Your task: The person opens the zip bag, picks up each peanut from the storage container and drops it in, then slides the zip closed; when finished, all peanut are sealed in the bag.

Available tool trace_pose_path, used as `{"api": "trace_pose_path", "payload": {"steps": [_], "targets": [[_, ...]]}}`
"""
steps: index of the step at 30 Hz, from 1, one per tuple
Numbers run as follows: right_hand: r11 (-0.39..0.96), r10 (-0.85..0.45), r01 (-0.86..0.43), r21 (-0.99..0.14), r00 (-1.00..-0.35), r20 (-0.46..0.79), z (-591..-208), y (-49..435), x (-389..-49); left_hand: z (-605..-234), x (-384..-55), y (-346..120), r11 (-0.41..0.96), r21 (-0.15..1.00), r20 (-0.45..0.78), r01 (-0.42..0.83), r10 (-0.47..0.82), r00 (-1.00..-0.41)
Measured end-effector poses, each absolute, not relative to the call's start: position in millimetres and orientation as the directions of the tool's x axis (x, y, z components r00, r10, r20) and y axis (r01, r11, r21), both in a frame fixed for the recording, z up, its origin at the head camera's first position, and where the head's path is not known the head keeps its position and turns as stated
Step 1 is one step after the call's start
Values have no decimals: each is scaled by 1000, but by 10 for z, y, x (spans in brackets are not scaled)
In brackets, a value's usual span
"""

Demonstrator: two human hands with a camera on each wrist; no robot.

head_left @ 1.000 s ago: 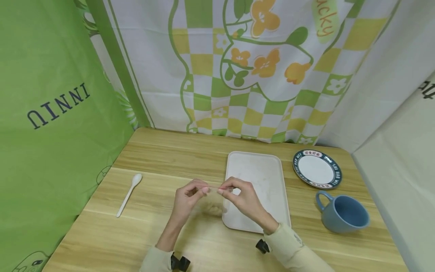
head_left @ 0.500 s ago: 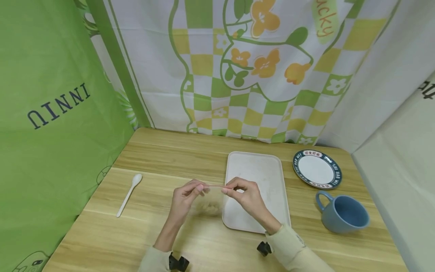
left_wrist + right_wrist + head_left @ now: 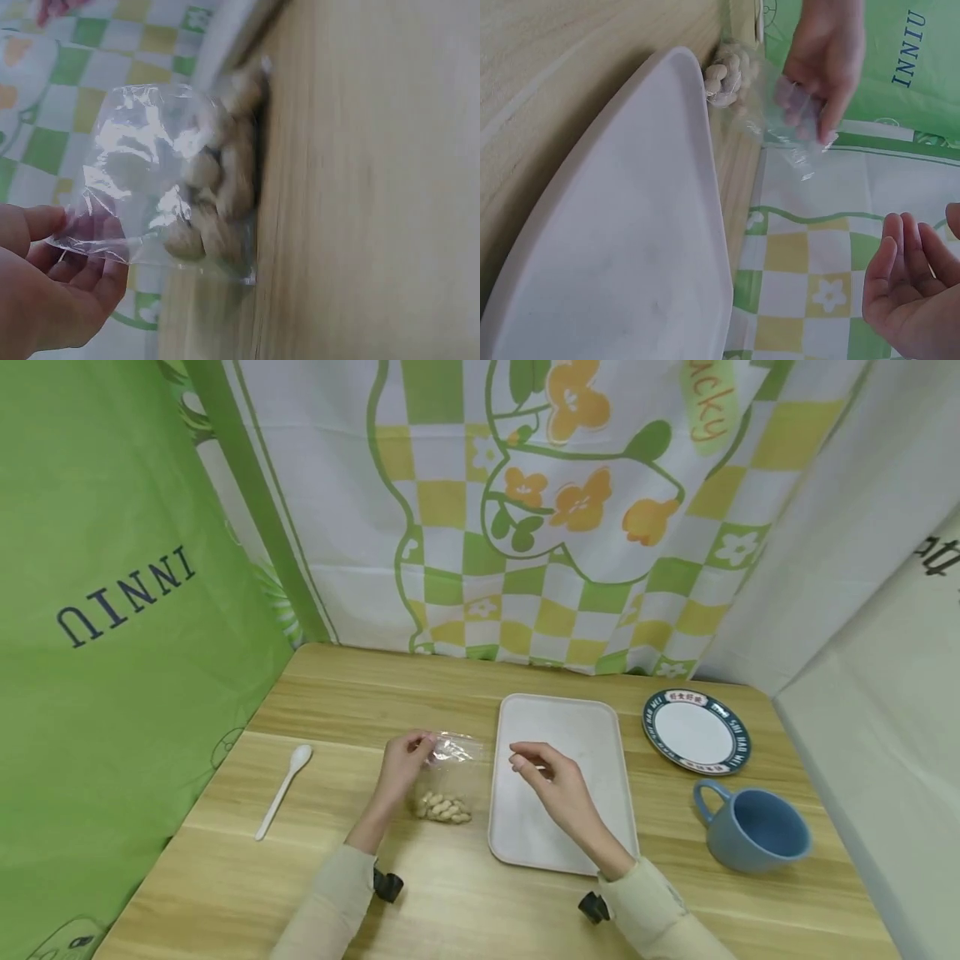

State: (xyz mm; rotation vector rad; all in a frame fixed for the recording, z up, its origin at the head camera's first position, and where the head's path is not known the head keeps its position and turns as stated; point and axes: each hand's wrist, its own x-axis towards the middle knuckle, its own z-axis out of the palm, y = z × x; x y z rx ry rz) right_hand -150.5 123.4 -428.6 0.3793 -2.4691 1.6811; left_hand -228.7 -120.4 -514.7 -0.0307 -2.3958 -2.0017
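Observation:
My left hand (image 3: 402, 768) pinches the upper left corner of a clear zip bag (image 3: 459, 770). Several unshelled peanuts (image 3: 444, 808) lie along the bottom of the bag. From the left wrist view, the thumb is on one side of the plastic bag (image 3: 131, 161) and the fingers show through it; the peanuts (image 3: 217, 180) hang close to the tabletop. Above the tray, my right hand (image 3: 558, 781) is loosely curled and holds nothing, apart from the bag. In the right wrist view that hand (image 3: 919, 296) has relaxed fingers with nothing between them.
A pale rectangular tray (image 3: 558, 722) lies right of the bag, partly under the right hand. Farther right are a dark-rimmed plate (image 3: 696, 732) and a blue mug (image 3: 757, 832). A white spoon (image 3: 283, 792) lies at the left. Patterned cloth (image 3: 517, 585) hangs behind the table.
The right hand has let go of the bag's top edge and moved slightly right. The left hand still grips its corner, and the bag's face and peanuts now show clearly.

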Motion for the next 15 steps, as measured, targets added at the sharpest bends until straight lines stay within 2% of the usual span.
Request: {"api": "trace_pose_path", "payload": {"steps": [4, 7, 10, 12, 15], "targets": [[335, -126, -290, -896, -957, 262, -4428, 1288, -1540, -5281, -2560, -1253, 363, 929, 73, 76, 22, -997], [343, -111, -294, -892, -956, 272, -4569, 1351, -1561, -5323, -2613, -1257, 580, 801, 145, 152, 59, -988], [363, -103, -295, -884, -955, 277, -4650, 1428, -1553, -5312, -2527, -1237, 709, 671, 204, 218, 106, -973], [408, -111, -310, -859, -951, 290, -4670, 1483, -1544, -5286, -2443, -1214, 746, 610, 244, 267, 144, -959], [556, -147, -355, -751, -932, 332, -4704, 1591, -1573, -5197, -2318, -1160, 811, 470, 321, 347, 209, -924]]}}
